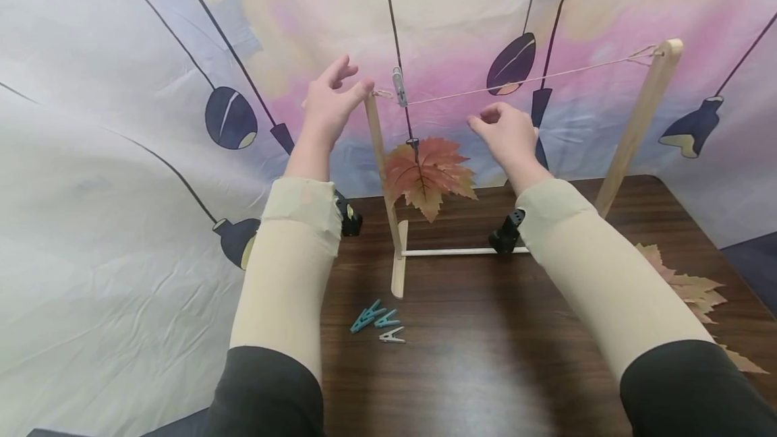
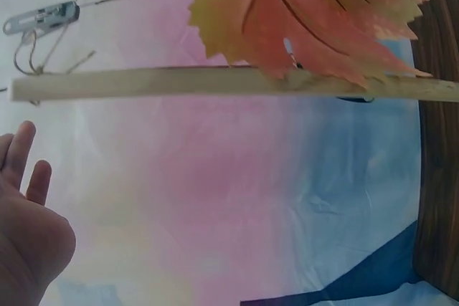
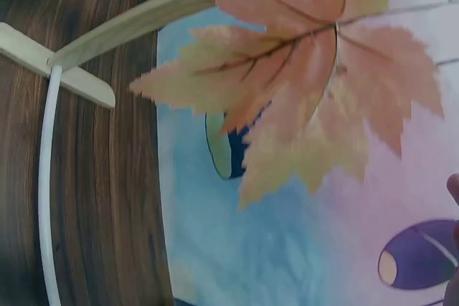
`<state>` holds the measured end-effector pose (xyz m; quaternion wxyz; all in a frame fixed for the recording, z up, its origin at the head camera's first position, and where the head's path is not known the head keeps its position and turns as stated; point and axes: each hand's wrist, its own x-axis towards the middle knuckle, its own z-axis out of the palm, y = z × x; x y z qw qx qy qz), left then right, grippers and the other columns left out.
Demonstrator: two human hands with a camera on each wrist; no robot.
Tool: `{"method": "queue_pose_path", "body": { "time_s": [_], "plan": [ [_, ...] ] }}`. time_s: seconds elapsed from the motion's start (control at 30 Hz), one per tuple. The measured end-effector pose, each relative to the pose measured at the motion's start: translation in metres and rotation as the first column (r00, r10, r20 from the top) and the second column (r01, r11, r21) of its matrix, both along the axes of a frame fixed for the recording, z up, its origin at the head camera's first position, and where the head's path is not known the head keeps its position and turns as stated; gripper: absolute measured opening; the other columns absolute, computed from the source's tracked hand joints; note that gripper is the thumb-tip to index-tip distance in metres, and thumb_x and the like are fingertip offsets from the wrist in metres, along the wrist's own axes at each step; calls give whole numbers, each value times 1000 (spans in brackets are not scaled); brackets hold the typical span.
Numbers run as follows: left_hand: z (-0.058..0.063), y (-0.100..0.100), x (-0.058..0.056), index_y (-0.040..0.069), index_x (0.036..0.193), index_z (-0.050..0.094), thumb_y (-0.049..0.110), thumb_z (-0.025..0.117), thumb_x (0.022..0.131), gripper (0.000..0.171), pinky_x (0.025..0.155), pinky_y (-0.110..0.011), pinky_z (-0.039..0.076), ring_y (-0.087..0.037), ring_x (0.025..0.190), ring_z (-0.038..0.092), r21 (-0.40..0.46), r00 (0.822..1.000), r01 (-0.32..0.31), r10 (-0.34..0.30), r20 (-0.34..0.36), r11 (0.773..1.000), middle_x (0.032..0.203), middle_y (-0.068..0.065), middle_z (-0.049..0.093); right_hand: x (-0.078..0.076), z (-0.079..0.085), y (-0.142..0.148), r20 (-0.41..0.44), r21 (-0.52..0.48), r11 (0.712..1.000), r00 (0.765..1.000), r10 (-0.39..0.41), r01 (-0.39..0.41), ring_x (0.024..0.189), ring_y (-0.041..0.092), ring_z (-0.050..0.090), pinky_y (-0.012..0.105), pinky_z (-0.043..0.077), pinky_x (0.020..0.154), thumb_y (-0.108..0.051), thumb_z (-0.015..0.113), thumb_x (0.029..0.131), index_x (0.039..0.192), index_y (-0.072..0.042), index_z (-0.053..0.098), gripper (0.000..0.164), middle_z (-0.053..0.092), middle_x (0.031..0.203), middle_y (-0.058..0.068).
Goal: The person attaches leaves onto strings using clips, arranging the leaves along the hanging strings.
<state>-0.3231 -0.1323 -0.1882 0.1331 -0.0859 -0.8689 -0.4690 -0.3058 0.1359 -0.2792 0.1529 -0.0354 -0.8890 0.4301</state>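
Note:
My left hand [image 1: 330, 103] is raised beside the top of the left wooden post [image 1: 379, 147], fingers spread, thumb tip close to the post's end. A grey clothespin [image 1: 399, 88] sits on the string [image 1: 473, 93] near that post. Below it hangs a red-orange maple leaf [image 1: 432, 174] by its long thin stem, which the left wrist view shows running up to the clothespin [image 2: 43, 18]. To the right of the leaf, under the string, my right hand [image 1: 508, 137] hovers with loosely bent fingers and nothing in them. Only its fingertips show at the right wrist view's edge.
Several teal clothespins [image 1: 367, 317] and a white one [image 1: 392, 336] lie on the brown table [image 1: 461, 369]. More leaves [image 1: 692, 288] lie at the right, partly behind my right arm. A white rod [image 1: 449, 252] joins the stand's feet; its right post [image 1: 637, 127] rises at the right.

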Motion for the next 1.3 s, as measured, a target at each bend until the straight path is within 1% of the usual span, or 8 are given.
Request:
{"method": "queue_pose_path", "body": {
  "time_s": [0.03,0.2,0.47,0.8,0.9,1.1,1.2,1.3],
  "plan": [
    [-2,-2,0,34,143,37,51,68,81,72,106,-35,23,-7,129,33,16,1000,5,-5,-1,1000,134,19,49,0,-1,4,5,-3,1000,1000,-5,5,123,28,39,52,10,107,-54,54,88,122,-12,59,54,62,120,4],
    [-12,-11,0,29,145,36,46,69,82,73,103,-35,33,-11,130,33,59,1000,15,-14,-14,998,137,13,48,0,-7,19,10,-11,1000,1000,-28,28,124,29,39,49,13,106,-54,53,89,123,-11,58,55,61,122,6],
    [-33,-24,0,23,146,34,47,69,81,77,103,-36,33,-13,131,32,82,1000,13,-13,2,997,139,12,46,4,-16,37,3,-17,998,998,-65,65,118,30,47,52,16,104,-50,54,90,122,-8,58,53,60,121,10],
    [-53,-33,-3,23,146,35,48,69,80,78,103,-37,33,-14,130,33,90,1000,-3,3,0,996,139,13,47,10,-24,53,21,-25,995,996,-92,92,116,31,49,49,19,104,-52,53,89,121,-7,59,56,61,120,13],
    [-64,-36,-4,23,146,35,48,69,81,78,103,-39,33,-17,129,34,84,1000,4,-4,0,996,139,11,46,10,-29,59,29,-29,995,995,-98,99,115,32,49,49,19,105,-53,53,89,121,-6,59,57,60,120,14],
    [-87,-45,-3,19,146,34,49,67,82,78,103,-40,32,-21,130,34,78,999,11,-13,32,997,142,7,44,12,-39,69,49,-12,995,994,-100,101,117,34,47,49,18,105,-53,52,90,123,-4,57,59,59,122,16],
    [-97,-49,-3,17,145,35,45,67,84,75,102,-41,32,-23,128,35,75,999,14,-17,36,997,142,5,44,12,-43,72,44,3,996,995,-92,92,116,35,48,49,22,103,-53,53,89,123,-4,57,60,59,121,17],
    [-106,-51,-2,15,144,38,42,67,85,71,102,-41,33,-24,127,37,78,999,15,-19,42,997,141,2,45,13,-47,76,38,-15,997,997,-74,74,114,34,49,48,30,100,-53,53,89,124,-3,56,62,58,122,18]
  ]
}}
